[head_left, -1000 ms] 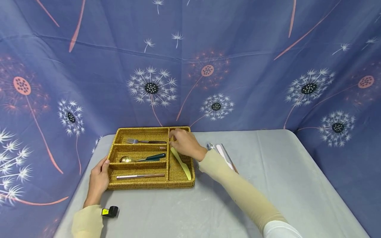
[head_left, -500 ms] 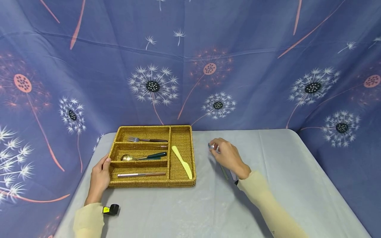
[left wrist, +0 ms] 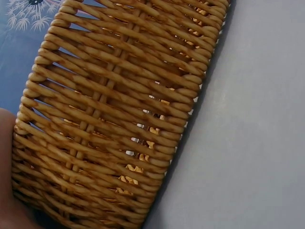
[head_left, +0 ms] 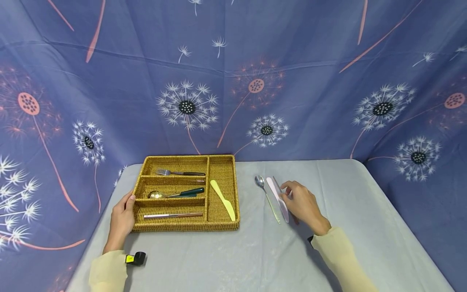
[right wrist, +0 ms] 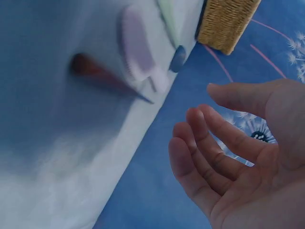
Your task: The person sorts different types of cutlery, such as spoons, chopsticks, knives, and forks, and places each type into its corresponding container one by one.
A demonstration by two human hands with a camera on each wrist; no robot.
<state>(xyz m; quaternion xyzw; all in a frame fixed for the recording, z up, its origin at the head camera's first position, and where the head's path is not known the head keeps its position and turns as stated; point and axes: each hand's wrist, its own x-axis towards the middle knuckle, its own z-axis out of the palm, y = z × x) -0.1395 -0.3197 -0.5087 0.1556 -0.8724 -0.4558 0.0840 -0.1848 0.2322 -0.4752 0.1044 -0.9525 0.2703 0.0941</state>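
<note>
My left hand (head_left: 122, 219) rests against the left wall of the wicker cutlery tray (head_left: 187, 225), thumb lying on the rim and the other fingers against the outside of the weave; I press it flat rather than curl around it. From the left wrist view I see only the woven wall (left wrist: 114, 114) close up and a sliver of my palm at the edge.

My right hand (head_left: 302, 205) is out on the grey table (head_left: 365, 227), well apart from the tray, just beside a pale pink knife (head_left: 278, 198) that lies on the cloth. From the head view my fingertips (head_left: 286, 190) sit right at the knife's edge, and I cannot tell whether they touch it. In the right wrist view my fingers (right wrist: 209, 143) are loosely spread and gently bent, palm open, with nothing between them, and the pink knife (right wrist: 136, 50) shows blurred beyond them.

A silver spoon (head_left: 266, 195) lies just left of the pink knife, bowl toward the far side, nearly parallel to it.

Inside the tray, a fork (head_left: 178, 173) lies in the far left compartment, a gold spoon with a dark green handle (head_left: 175, 193) in the middle left one, a slim silver piece (head_left: 172, 214) in the near left one, and a yellow knife (head_left: 223, 199) lies slantwise in the long right compartment.

A small black and yellow device (head_left: 135, 258) sits at my left wrist.
</note>
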